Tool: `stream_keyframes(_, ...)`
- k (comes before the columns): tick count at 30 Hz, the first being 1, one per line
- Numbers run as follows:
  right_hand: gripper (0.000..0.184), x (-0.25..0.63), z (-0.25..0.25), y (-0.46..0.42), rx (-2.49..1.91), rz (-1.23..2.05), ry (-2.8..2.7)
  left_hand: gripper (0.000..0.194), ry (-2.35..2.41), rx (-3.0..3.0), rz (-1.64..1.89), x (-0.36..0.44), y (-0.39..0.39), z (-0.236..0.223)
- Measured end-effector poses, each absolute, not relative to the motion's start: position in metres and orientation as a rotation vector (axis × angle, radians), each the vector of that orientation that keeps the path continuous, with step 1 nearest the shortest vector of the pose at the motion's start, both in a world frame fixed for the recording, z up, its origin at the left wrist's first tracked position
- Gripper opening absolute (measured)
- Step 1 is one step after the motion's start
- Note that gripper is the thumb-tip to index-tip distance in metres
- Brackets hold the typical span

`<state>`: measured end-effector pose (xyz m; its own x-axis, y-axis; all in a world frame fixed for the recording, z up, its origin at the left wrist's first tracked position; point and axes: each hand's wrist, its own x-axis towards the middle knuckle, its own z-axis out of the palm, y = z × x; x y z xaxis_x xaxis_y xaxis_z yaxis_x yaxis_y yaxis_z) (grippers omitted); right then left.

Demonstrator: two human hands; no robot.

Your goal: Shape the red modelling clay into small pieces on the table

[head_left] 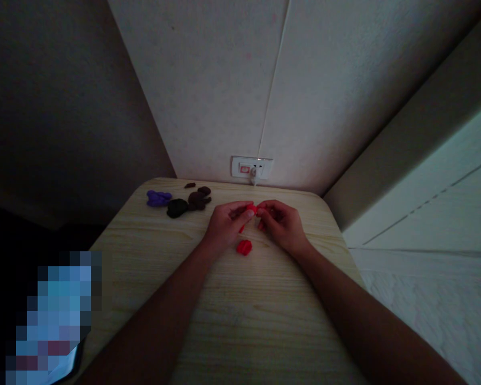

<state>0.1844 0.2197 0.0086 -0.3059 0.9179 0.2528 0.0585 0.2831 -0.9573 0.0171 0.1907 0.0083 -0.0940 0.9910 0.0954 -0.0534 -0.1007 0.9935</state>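
My left hand [227, 222] is closed on a piece of red modelling clay [251, 209], pinched between thumb and forefinger. From the right, my right hand [281, 222] meets it, fingertips pressed together at the edge of the same red clay. A bit of red also shows below the left thumb. On the wooden table just under the hands lies a separate red clay lump [244, 247]. The fingers partly hide the held piece, so its full shape cannot be made out.
At the table's [232, 321] back left lie purple clay [158, 198], black clay [177, 208] and several dark brown pieces [199, 200]. A wall socket [251, 167] with a plug and cord is behind the table. A blurred, lit screen [60, 315] stands at the lower left.
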Motion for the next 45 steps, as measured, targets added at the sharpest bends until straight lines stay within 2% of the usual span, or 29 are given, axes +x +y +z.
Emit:
stream_keyframes(6, 0.036, 0.185, 0.008, 0.220, -0.911, 1.156, -1.638, 0.043, 1.181, 1.184, 1.351, 0.016, 0.190, 0.008)
stream_keyframes(16, 0.025, 0.186, 0.008, 0.218, -0.920, 1.093, -1.654, 0.041, 1.162, 1.178, 1.384, 0.017, 0.190, 0.009)
stream_keyframes(24, 0.035, 0.187, 0.010, 0.219, -0.928, 1.060, -1.590, 0.038, 1.094, 1.110, 1.440, 0.018, 0.191, 0.010)
stream_keyframes(33, 0.041, 0.189, 0.002, 0.228, -0.959, 1.179, -1.468, 0.039, 1.033, 0.890, 1.535, 0.016, 0.194, 0.010)
stream_keyframes(45, 0.035, 0.188, 0.006, 0.227, -1.015, 1.255, -1.373, 0.043, 0.946, 0.796, 1.554, 0.015, 0.197, 0.007)
